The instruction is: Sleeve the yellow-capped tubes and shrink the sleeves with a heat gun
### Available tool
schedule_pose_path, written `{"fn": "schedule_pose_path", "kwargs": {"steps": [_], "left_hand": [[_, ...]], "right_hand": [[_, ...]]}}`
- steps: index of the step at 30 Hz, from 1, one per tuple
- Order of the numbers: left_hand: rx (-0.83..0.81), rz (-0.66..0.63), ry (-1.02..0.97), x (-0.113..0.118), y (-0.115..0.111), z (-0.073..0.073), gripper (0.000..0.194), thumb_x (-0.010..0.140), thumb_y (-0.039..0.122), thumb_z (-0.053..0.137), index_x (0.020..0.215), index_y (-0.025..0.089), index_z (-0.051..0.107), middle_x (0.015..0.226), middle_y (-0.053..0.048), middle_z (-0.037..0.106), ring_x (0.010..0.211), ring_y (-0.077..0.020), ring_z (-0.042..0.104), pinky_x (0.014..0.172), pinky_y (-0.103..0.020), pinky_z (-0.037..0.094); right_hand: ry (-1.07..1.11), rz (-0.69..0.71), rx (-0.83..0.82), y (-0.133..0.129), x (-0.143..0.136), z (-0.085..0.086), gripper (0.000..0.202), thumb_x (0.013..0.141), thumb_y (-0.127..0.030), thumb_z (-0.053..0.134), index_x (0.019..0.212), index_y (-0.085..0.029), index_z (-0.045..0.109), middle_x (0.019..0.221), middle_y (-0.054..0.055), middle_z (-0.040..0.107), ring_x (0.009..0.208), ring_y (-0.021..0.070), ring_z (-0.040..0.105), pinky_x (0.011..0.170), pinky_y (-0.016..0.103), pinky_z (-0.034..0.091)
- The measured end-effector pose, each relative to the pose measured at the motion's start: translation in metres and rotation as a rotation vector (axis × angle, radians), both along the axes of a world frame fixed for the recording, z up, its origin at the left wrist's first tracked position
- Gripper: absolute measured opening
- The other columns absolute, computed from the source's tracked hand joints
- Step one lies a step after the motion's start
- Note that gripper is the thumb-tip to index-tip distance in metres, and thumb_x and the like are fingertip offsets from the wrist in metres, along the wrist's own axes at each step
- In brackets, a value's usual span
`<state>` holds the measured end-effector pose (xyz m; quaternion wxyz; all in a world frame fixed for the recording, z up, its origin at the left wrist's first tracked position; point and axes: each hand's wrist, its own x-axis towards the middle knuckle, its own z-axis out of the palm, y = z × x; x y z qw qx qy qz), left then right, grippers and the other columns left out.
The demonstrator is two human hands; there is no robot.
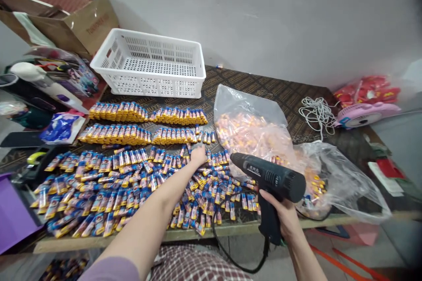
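My right hand (280, 215) is wrapped round the grip of a black heat gun (268, 178), whose nozzle points left over the table. My left hand (198, 156) reaches out among small cylindrical tubes with blue tops and yellow bottoms. Its fingers are curled, and what they hold, if anything, is hidden. Just beyond it are neat stacked rows of these tubes (115, 134). Around and below my left forearm lies a wide loose spread of the same tubes (108, 199). A clear plastic bag (253, 127) full of small orange-yellow pieces lies to the right of my left hand.
A white plastic basket (154, 79) stands at the back, beside a cardboard box (92, 26). On the right are a coiled white cord (318, 116), a pink fan (365, 116) and another clear bag (346, 180). A purple bin (16, 215) sits at the left edge. The heat gun's cable hangs over the front edge.
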<state>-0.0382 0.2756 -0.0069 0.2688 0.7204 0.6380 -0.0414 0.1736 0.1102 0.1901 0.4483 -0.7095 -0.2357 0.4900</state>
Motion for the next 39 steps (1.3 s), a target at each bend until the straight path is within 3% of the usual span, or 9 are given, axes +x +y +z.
{"fn": "schedule_pose_path", "kwargs": {"steps": [6,9,13,21,25,28,32,39], "left_hand": [[-0.005,0.078,0.046,-0.021,0.002,0.004,0.04,0.08,0.012,0.04,0.119,0.013,0.044,0.1,-0.017,0.064,0.092,-0.0233,0.063,0.076,-0.031,0.048],[0.002,0.115,0.063,-0.034,-0.006,0.011,0.033,0.081,0.018,0.043,0.114,0.014,0.048,0.104,-0.017,0.063,0.092,-0.0237,0.063,0.075,-0.03,0.048],[0.054,0.181,0.039,-0.059,-0.025,0.026,0.039,0.08,0.03,0.05,0.116,0.017,0.047,0.111,-0.014,0.061,0.1,-0.0228,0.06,0.079,-0.029,0.046],[0.153,0.488,-0.238,-0.151,-0.1,0.043,0.028,0.078,0.03,0.05,0.099,0.016,0.06,0.091,-0.007,0.068,0.083,-0.0185,0.062,0.076,-0.028,0.046],[0.189,0.618,-0.337,-0.188,-0.125,0.041,0.026,0.074,0.029,0.052,0.092,0.014,0.062,0.087,-0.008,0.069,0.077,-0.0184,0.063,0.074,-0.029,0.047],[0.194,0.692,-0.34,-0.204,-0.133,0.039,0.024,0.073,0.028,0.052,0.089,0.014,0.063,0.085,-0.008,0.069,0.074,-0.0182,0.063,0.072,-0.029,0.047],[0.196,0.697,-0.391,-0.217,-0.14,0.038,0.025,0.071,0.028,0.052,0.088,0.014,0.063,0.083,-0.008,0.07,0.071,-0.0179,0.063,0.069,-0.029,0.048],[0.2,0.716,-0.495,-0.249,-0.162,0.034,0.024,0.071,0.029,0.052,0.087,0.015,0.062,0.081,-0.006,0.069,0.074,-0.0179,0.064,0.073,-0.029,0.049]], "right_hand": [[-0.058,0.086,0.021,0.018,0.0,-0.034,0.042,0.051,-0.033,0.081,0.087,-0.013,0.072,0.081,0.009,0.073,0.07,0.0254,0.066,0.062,0.035,0.053],[-0.092,0.16,0.099,0.034,-0.003,-0.05,0.044,0.052,-0.032,0.08,0.09,-0.013,0.071,0.083,0.008,0.073,0.081,0.0265,0.066,0.075,0.038,0.051],[-0.07,0.285,0.118,0.049,-0.013,-0.06,0.041,0.054,-0.031,0.079,0.089,-0.013,0.07,0.088,0.009,0.072,0.09,0.0263,0.064,0.085,0.04,0.047],[-0.008,0.458,0.046,0.067,-0.046,-0.062,0.045,0.051,-0.036,0.08,0.089,-0.013,0.068,0.08,0.008,0.072,0.072,0.0255,0.065,0.067,0.037,0.051],[-0.056,0.549,0.136,0.07,-0.061,-0.061,0.046,0.051,-0.034,0.08,0.091,-0.014,0.067,0.09,0.008,0.071,0.081,0.0259,0.064,0.075,0.038,0.049],[-0.024,0.553,0.133,0.065,-0.077,-0.057,0.045,0.051,-0.034,0.08,0.09,-0.014,0.066,0.085,0.008,0.071,0.075,0.0247,0.064,0.07,0.037,0.051],[0.051,0.544,0.097,0.062,-0.102,-0.053,0.047,0.051,-0.034,0.079,0.091,-0.015,0.064,0.08,0.006,0.07,0.07,0.0233,0.064,0.062,0.033,0.051],[0.022,0.533,0.069,0.08,-0.14,-0.039,0.044,0.053,-0.037,0.078,0.088,-0.015,0.065,0.072,0.007,0.069,0.064,0.0237,0.064,0.056,0.033,0.051]]}}
